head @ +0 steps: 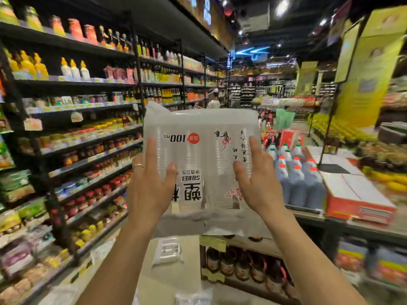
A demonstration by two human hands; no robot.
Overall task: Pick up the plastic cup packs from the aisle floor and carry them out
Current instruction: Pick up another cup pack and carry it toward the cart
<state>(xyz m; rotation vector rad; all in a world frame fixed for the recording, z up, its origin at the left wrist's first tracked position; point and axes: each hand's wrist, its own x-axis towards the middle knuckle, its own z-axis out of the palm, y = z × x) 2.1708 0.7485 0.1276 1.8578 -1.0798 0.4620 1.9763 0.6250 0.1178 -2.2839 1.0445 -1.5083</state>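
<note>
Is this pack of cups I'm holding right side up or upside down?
Upside down: the pack of cups, between the left hand and right hand, shows its 100 PCS and SUBEI print inverted.

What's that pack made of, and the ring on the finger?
Pack: thin clear plastic film, glossy, wrinkled and printed. The ribbed see-through cups inside look like plastic too. Ring: probably polished metal with a pale gold sheen, but too small to be sure.
</note>
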